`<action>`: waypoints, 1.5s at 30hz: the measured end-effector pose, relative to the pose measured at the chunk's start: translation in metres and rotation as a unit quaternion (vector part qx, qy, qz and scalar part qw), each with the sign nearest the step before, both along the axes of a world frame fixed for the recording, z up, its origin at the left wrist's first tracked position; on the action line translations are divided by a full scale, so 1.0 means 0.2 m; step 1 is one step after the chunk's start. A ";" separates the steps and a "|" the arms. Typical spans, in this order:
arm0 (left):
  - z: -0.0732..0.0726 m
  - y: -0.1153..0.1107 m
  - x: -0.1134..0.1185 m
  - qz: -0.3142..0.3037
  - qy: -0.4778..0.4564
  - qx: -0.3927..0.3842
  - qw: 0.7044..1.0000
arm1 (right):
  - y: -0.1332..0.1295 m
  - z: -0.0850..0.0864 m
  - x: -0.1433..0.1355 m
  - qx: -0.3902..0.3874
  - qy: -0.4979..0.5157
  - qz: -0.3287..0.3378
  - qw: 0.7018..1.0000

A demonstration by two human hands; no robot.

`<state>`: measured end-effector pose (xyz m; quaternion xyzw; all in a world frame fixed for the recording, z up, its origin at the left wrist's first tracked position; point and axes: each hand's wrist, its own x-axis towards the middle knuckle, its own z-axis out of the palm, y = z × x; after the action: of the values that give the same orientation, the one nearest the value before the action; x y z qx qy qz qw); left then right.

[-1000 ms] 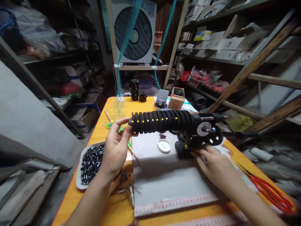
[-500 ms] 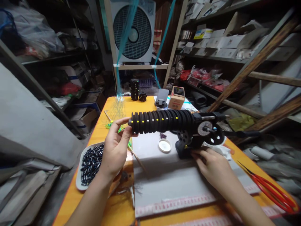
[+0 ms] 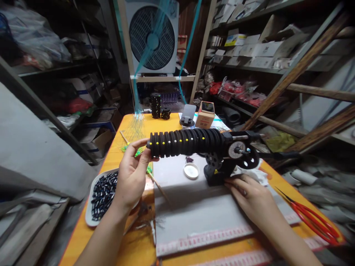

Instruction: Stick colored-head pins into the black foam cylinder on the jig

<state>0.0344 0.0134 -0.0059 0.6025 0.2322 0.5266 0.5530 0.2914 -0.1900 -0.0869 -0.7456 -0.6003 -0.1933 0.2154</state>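
Little has shifted since the earlier frame: the whole view slides slightly leftward, while both hands keep nearly the same places. At the centre of the frame, the black ridged roller [image 3: 174,146] runs level above the grey board [image 3: 188,210], its right end joining a geared stand [image 3: 213,177]. The left hand [image 3: 131,175] pinches the roller's left tip between thumb and fingers; the right hand [image 3: 251,190] has its fingers bent close together beside the stand's foot, though whether they grip it I cannot tell. The step in hand looks like steadying or adjusting the roller, and a next move would likely call for a light fingertip hold at the tip and a firm stand. At lower left, a white tray [image 3: 88,212] is heaped with small shiny black pieces [image 3: 104,194]. A shallow white dish [image 3: 191,171] sits just below the roller, its contents unclear. Farther back, a cardboard box [image 3: 204,120] stands open-topped, its inside dark and hard to read.
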 end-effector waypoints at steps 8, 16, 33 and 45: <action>0.01 0.00 0.01 0.000 0.003 -0.010 1.000 | 0.08 0.35 -0.22 0.139 0.060 0.101 0.983; 0.01 0.00 0.01 -0.005 0.001 -0.001 1.000 | 0.32 0.75 -0.31 0.206 -0.096 0.155 0.961; 0.00 0.00 0.00 -0.007 -0.010 0.000 1.000 | 0.39 0.79 -0.29 0.174 -0.192 0.159 0.953; 0.00 0.00 0.00 -0.003 -0.008 0.015 1.000 | 0.38 0.79 -0.29 0.136 -0.189 0.179 0.956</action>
<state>0.0347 0.0139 -0.0063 0.6071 0.2185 0.5331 0.5473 0.2343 -0.1134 0.0704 -0.5396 -0.7217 -0.3684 0.2286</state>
